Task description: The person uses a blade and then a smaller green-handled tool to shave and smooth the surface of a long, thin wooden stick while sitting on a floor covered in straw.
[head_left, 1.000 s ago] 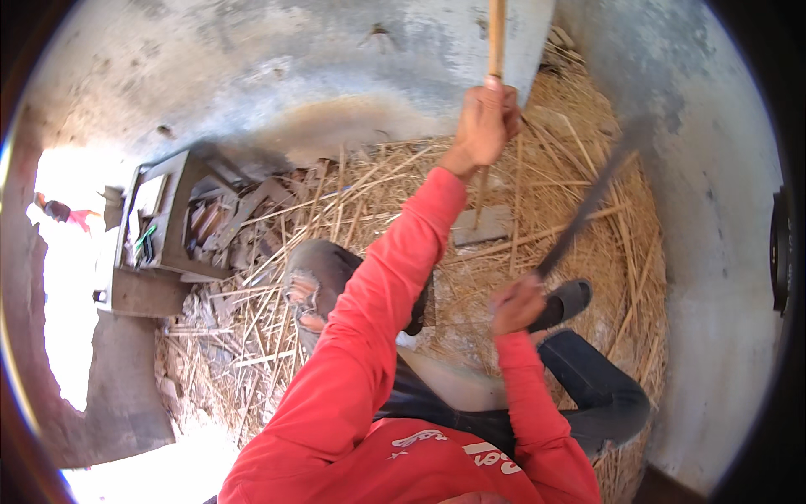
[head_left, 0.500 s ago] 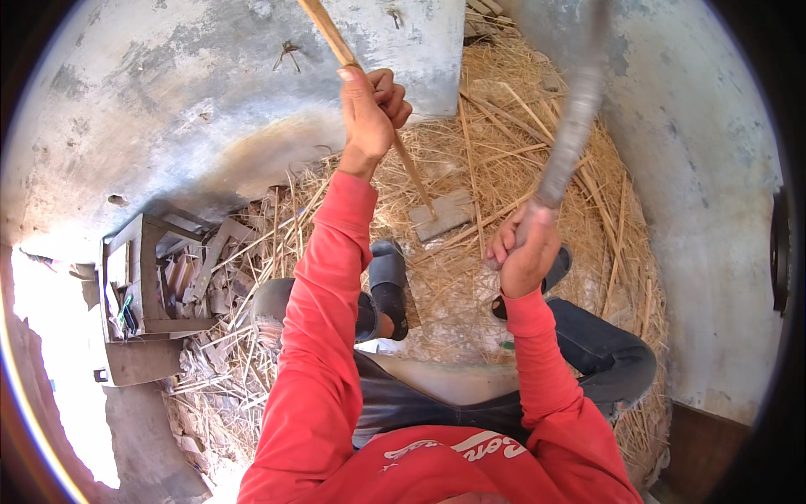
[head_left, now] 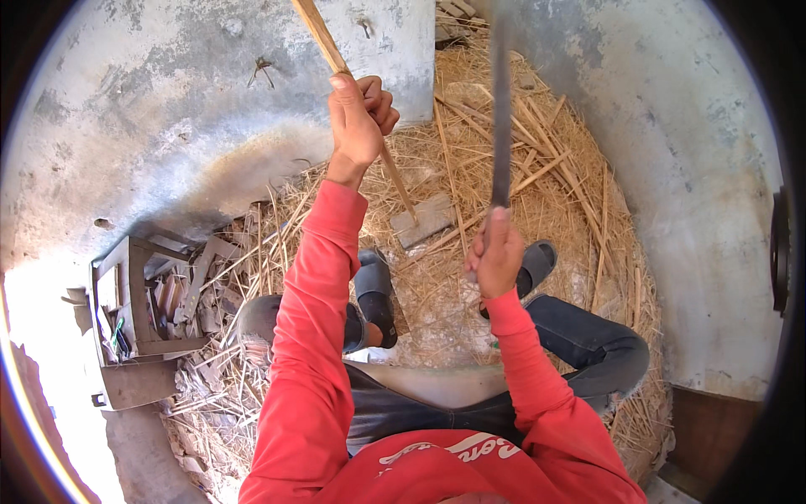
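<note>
My left hand (head_left: pixel 359 118) is closed around a long split wooden stick (head_left: pixel 323 38), which leans up and away to the left. The stick's lower end comes down at the edge of a flat grey block (head_left: pixel 424 220) on the ground; I cannot tell whether it touches. In my right hand (head_left: pixel 497 250) is the handle of a machete (head_left: pixel 501 134). Its long dark blade stands nearly upright in the picture, narrow side showing, and blurs toward the top. The blade is apart from the stick, to its right.
Wood shavings and split strips (head_left: pixel 546 168) cover the ground. My sandalled feet (head_left: pixel 376 294) flank the work spot. At left, an old wooden frame (head_left: pixel 138 294) holds scraps. Worn plastered walls (head_left: pixel 201 92) enclose the far left and right sides.
The machete has swung left toward the stick, its blade now showing narrow side on. My right hand has shifted left and slightly down. My left hand still grips the stick; the view has shifted slightly.
</note>
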Demonstrator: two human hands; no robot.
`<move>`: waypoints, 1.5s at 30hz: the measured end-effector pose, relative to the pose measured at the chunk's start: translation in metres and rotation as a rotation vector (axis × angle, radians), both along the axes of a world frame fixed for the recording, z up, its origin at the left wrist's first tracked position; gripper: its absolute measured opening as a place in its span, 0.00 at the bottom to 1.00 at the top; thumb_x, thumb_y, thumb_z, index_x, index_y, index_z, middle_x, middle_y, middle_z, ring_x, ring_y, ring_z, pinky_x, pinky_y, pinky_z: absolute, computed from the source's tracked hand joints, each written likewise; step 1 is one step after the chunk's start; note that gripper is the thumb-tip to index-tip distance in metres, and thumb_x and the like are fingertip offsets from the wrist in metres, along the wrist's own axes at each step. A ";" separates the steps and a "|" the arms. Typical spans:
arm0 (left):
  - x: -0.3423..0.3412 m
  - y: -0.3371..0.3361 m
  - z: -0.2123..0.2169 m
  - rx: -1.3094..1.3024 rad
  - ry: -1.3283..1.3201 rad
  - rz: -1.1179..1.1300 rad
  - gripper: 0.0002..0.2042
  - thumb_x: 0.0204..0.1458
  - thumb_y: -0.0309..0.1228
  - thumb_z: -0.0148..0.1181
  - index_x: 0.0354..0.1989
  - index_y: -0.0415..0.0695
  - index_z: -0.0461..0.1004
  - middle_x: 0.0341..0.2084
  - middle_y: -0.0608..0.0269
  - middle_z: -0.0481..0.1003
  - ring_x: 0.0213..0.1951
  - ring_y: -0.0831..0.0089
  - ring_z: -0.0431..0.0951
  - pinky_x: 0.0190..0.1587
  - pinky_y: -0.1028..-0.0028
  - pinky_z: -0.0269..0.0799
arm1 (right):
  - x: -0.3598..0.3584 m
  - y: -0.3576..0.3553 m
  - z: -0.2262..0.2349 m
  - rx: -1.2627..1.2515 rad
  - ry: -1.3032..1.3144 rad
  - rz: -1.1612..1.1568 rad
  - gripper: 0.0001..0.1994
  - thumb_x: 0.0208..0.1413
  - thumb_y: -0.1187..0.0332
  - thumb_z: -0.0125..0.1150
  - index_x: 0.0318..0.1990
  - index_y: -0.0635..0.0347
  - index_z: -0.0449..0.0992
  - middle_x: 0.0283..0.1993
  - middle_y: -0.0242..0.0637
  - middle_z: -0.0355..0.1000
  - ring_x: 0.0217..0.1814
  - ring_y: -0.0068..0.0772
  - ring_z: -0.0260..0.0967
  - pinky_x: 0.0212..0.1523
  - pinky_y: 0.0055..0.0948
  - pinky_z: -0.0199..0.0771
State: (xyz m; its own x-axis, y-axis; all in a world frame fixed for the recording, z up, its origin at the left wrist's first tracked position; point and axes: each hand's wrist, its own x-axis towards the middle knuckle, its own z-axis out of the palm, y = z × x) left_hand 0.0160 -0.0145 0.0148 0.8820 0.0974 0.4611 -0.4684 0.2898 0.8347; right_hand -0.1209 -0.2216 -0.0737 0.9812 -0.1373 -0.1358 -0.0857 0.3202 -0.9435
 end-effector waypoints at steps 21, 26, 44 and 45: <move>0.006 -0.008 0.002 -0.006 0.006 0.009 0.33 0.59 0.69 0.31 0.17 0.51 0.43 0.15 0.76 0.42 0.15 0.83 0.44 0.16 0.79 0.40 | -0.053 0.027 -0.131 -0.132 -0.113 -0.056 0.18 0.69 0.55 0.48 0.36 0.63 0.71 0.22 0.37 0.68 0.20 0.28 0.66 0.20 0.31 0.64; 0.003 0.001 -0.001 -0.029 0.004 0.030 0.33 0.59 0.69 0.30 0.17 0.50 0.44 0.15 0.76 0.42 0.15 0.83 0.43 0.16 0.79 0.40 | -0.091 0.008 -0.214 -0.723 0.486 0.255 0.19 0.66 0.55 0.52 0.39 0.67 0.75 0.32 0.56 0.74 0.30 0.59 0.70 0.36 0.47 0.67; -0.004 0.013 -0.004 -0.050 0.021 0.094 0.34 0.58 0.71 0.31 0.17 0.50 0.44 0.15 0.75 0.43 0.16 0.83 0.44 0.17 0.78 0.39 | -0.086 0.028 -0.174 -0.719 0.166 0.094 0.25 0.64 0.47 0.51 0.35 0.67 0.72 0.23 0.49 0.69 0.28 0.47 0.74 0.31 0.42 0.70; 0.000 0.013 0.000 -0.052 0.002 0.098 0.34 0.58 0.71 0.31 0.17 0.50 0.44 0.15 0.75 0.43 0.16 0.83 0.44 0.17 0.78 0.39 | -0.084 0.028 -0.174 -0.710 0.103 0.041 0.25 0.64 0.47 0.52 0.35 0.66 0.73 0.23 0.50 0.69 0.29 0.49 0.74 0.31 0.42 0.70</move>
